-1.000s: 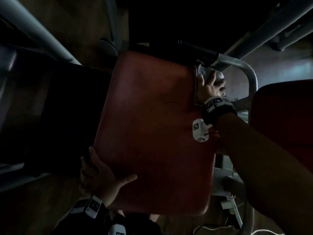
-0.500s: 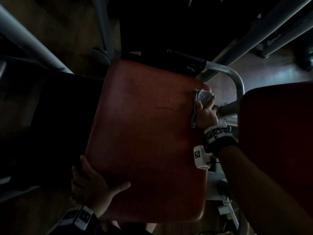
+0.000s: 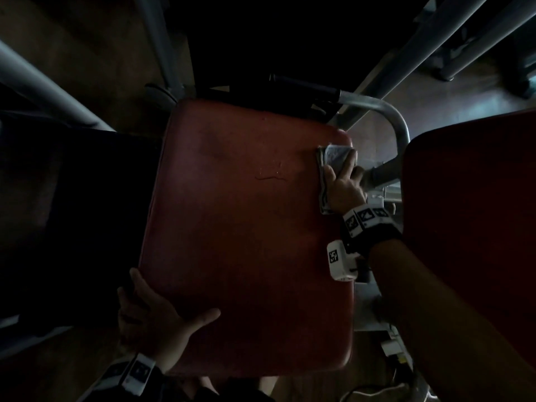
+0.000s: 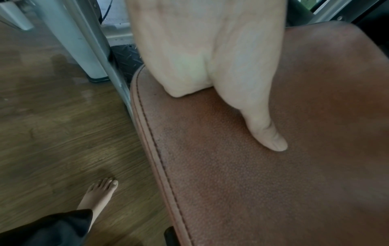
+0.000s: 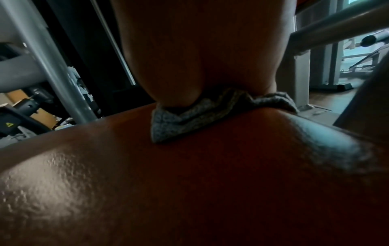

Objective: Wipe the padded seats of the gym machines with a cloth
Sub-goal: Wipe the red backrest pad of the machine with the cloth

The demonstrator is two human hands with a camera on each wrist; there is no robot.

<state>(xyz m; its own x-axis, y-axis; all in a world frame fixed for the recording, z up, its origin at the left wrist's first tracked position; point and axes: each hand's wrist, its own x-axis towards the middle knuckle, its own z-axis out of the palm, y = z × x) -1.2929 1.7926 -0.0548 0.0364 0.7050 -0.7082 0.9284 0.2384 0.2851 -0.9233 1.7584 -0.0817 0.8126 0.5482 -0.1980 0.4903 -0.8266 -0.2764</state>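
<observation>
A red padded seat fills the middle of the head view. A folded grey cloth lies on its far right edge. My right hand presses flat on the cloth with straight fingers, some of them over the seat's side. In the right wrist view the heel of the palm bears down on the cloth. My left hand grips the near left edge of the seat. Its thumb lies on top of the seat, and its fingers are hidden over the side.
A second red pad stands close on the right. A bent grey handle tube curves just beyond the cloth. Grey frame tubes run at the left and far right. My bare foot stands on the wooden floor.
My right hand has slid the cloth from the seat's far right corner a little toward me along the right edge. My left hand keeps its hold on the near left edge.
</observation>
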